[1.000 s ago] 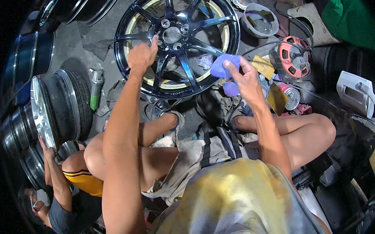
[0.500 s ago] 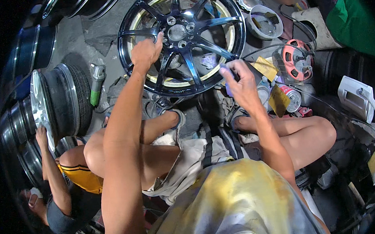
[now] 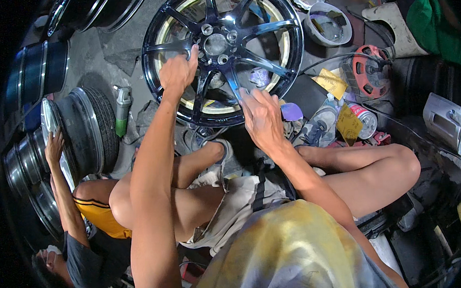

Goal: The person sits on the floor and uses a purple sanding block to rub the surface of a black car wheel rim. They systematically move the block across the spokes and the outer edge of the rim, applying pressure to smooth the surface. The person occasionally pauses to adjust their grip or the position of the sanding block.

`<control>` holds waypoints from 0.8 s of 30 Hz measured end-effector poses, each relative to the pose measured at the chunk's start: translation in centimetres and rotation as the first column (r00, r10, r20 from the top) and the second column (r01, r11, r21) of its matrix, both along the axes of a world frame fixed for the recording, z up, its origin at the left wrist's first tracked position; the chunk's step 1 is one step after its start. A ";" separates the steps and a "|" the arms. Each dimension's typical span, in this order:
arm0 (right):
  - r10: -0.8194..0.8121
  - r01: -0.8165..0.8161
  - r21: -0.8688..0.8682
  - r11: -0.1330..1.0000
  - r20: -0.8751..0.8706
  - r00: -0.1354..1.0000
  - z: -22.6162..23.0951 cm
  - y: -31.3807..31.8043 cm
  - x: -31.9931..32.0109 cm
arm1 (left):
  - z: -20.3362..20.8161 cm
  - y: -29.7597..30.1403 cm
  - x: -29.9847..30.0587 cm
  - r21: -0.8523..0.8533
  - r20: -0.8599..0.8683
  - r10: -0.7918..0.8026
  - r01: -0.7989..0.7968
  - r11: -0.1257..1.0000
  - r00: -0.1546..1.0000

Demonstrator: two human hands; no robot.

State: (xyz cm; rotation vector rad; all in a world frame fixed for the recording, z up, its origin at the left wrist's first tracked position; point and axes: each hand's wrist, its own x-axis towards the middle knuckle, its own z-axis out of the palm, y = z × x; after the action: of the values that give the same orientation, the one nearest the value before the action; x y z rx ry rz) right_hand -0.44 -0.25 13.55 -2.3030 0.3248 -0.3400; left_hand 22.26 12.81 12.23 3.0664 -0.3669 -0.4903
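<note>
A glossy black multi-spoke wheel rim (image 3: 217,77) with a pale inner ring is tilted up in front of me. My left hand (image 3: 177,76) is closed around its left spoke, the thumb side pointing toward the hub. Against the lower right spoke, my right hand (image 3: 263,116) presses with its fingers bent together. A bluish sliver shows at those fingertips, but what they hold is mostly hidden. Just beside the right hand lies a purple scrap of sheet (image 3: 292,112).
Left stand a tyred wheel (image 3: 99,130), a green-and-grey angle grinder (image 3: 122,110) and a co-worker's hand (image 3: 54,145) on a rim. Right are a water tub (image 3: 328,25), yellow sandpaper sheets (image 3: 331,83), a can (image 3: 366,122), a red round tool part (image 3: 370,71) and cables.
My right hand has moved left from the rim's lower right edge onto a lower spoke, uncovering the purple scrap. My left hand keeps its hold. The co-worker's hand has shifted up slightly.
</note>
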 end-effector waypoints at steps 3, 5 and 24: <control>0.026 -0.026 0.031 0.999 0.016 1.000 -0.3 -0.7 0.9 | 0.2 -0.3 0.4 0.062 -0.027 0.019 -0.018 0.998 0.999; 0.061 -0.060 0.069 0.996 -0.024 0.998 0.4 -0.5 -0.1 | 0.0 -0.2 0.3 0.050 -0.023 0.023 -0.021 0.999 0.999; -0.002 0.004 0.113 0.994 -0.015 1.000 0.8 0.0 -1.1 | 0.2 -0.3 -0.3 0.051 0.007 0.018 -0.019 0.999 1.000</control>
State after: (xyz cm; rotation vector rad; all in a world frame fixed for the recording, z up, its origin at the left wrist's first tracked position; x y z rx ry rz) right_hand -1.51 -0.24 14.31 -2.1952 0.3460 -0.2987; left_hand 21.92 12.48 12.44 3.1188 -0.3311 -0.4967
